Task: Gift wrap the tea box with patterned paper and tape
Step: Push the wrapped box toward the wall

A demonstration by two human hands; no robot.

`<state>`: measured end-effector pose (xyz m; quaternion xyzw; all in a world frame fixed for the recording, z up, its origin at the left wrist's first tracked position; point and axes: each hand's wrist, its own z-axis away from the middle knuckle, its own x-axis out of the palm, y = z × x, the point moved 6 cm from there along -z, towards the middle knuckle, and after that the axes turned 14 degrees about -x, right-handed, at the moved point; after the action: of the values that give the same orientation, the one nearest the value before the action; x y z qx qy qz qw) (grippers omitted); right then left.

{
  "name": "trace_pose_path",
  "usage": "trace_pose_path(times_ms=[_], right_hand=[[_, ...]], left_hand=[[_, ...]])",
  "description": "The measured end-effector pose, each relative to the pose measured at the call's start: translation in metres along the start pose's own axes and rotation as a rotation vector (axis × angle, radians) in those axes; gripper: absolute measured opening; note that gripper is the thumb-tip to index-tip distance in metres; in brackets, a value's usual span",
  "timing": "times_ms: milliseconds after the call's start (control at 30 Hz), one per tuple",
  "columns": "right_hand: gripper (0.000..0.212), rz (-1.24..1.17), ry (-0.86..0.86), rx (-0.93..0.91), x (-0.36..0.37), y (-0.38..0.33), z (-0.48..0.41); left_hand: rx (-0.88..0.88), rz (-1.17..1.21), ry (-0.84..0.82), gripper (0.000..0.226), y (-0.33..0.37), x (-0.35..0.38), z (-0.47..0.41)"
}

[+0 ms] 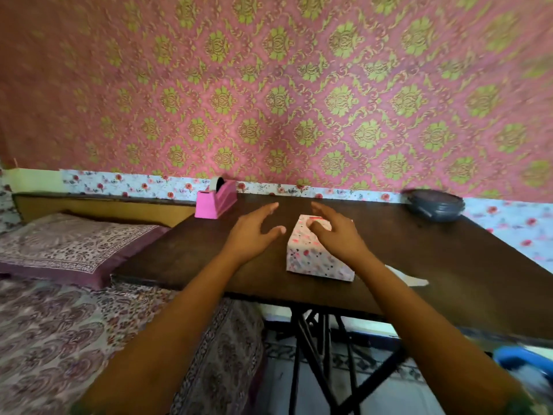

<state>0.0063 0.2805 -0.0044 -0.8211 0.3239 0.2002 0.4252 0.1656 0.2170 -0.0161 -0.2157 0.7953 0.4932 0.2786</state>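
Since the tea box (pixel 314 253) already looks fully papered, sitting under the right hand (pixel 335 235) with the left hand (pixel 254 232) just beside it, both spread loose and holding nothing, I'd guess taping's next: tape dispenser (pixel 217 199) sits just beyond the left hand.

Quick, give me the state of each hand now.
Left hand: open, holding nothing.
Right hand: open, spread over the wrapped tea box; contact unclear.

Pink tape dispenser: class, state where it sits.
Head view: the pink tape dispenser sits on the table, far left corner, by the wall, beyond the left hand.
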Motion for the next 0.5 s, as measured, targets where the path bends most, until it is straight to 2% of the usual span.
trace_pose_path(times_ms=[200, 367, 500], right_hand=[[0.05, -0.029, 0.052, 0.181, -0.04, 0.041, 0.047], [0.056, -0.24, 0.066, 0.347, -0.026, 0.054, 0.053], [0.061, -0.377, 0.07, 0.489, -0.006, 0.072, 0.049]], left_hand=[[-0.073, 0.026, -0.062, 0.058, 0.028, 0.04, 0.006], [-0.3, 0.077, -0.15, 0.058, 0.016, 0.06, -0.002], [-0.472, 0.264, -0.242, 0.06, 0.002, 0.077, -0.001]])
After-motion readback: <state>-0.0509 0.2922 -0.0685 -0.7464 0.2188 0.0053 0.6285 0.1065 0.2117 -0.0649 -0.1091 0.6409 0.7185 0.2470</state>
